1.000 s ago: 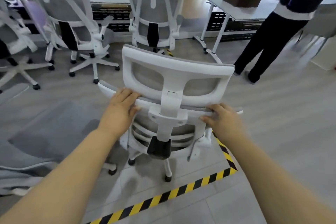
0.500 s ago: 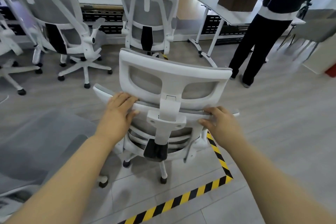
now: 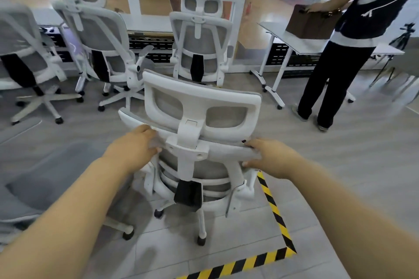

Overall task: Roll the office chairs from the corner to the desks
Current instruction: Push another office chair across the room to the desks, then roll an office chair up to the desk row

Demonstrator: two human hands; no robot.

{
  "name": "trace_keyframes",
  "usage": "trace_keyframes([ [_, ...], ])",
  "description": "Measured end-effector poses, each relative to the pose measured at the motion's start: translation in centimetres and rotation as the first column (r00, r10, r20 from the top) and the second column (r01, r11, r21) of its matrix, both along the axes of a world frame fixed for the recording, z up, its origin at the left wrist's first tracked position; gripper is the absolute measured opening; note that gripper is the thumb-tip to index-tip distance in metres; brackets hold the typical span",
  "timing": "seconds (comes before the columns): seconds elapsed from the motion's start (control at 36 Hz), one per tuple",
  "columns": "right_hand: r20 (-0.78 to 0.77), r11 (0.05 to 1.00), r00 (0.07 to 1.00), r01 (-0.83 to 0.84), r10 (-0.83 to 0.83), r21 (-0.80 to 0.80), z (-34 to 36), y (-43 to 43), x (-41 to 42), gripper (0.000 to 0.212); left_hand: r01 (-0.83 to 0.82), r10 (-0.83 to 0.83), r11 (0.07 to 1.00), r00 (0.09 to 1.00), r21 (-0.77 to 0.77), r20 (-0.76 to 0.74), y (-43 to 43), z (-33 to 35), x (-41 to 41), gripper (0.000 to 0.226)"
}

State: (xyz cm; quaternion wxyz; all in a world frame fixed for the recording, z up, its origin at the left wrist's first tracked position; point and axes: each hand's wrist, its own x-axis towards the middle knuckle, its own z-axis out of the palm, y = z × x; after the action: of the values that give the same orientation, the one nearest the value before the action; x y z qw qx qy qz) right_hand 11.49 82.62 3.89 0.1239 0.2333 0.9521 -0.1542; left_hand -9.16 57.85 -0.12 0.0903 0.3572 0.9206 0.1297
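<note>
A white office chair (image 3: 199, 106) with grey mesh back and headrest stands right in front of me, seen from behind. My left hand (image 3: 133, 149) grips the top rail of its backrest on the left side. My right hand (image 3: 272, 158) grips the same rail on the right, thumb under it. The chair's wheeled base stands on the grey floor inside a yellow-black tape corner (image 3: 278, 229). A white desk (image 3: 301, 41) stands at the far right.
More white chairs stand ahead: one straight behind (image 3: 201, 45), one at the left (image 3: 102, 36), one at the far left edge (image 3: 20, 56). A grey chair seat (image 3: 34, 176) lies close at my left. A person (image 3: 353, 36) stands at the desk holding a brown box (image 3: 313, 21).
The chair and I have rolled forward a little; the chairs ahead and the tape corner appear closer. Both hands stay on the backrest rail.
</note>
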Motion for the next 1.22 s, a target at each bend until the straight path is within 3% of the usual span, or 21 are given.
trace_keyframes([
  [0.22, 0.185, 0.996, 0.979, -0.087, 0.082, 0.022, 0.2, 4.2, 8.1, 0.055, -0.109, 0.126, 0.954, 0.991, -0.280, 0.046, 1.8, 1.0, 11.0, 0.030],
  [0.42, 0.294, 0.996, 0.952, -0.089, 0.086, -0.004, -0.1, 8.4, 15.7, 0.059, -0.030, 0.061, 0.955, 0.994, -0.296, 0.095, 7.5, 0.8, 19.5, 0.028],
  [0.61, 0.285, 1.000, 0.958, -0.014, 0.010, 0.010, 0.6, 14.4, 19.9, 0.058, 0.108, -0.107, 0.951, 0.994, -0.288, 0.021, 16.1, 3.2, 24.3, 0.023],
  [0.92, 0.309, 0.994, 0.948, 0.046, -0.074, 0.098, 1.4, 28.4, 19.5, 0.059, 0.218, -0.236, 0.948, 0.970, -0.232, -0.052, 32.2, 4.8, 22.9, 0.045],
  [1.22, 0.274, 0.992, 0.961, 0.010, -0.044, 0.124, 4.1, 42.7, 11.0, 0.058, 0.122, -0.120, 0.975, 0.992, -0.186, 0.023, 45.8, 6.0, 15.4, 0.045],
])
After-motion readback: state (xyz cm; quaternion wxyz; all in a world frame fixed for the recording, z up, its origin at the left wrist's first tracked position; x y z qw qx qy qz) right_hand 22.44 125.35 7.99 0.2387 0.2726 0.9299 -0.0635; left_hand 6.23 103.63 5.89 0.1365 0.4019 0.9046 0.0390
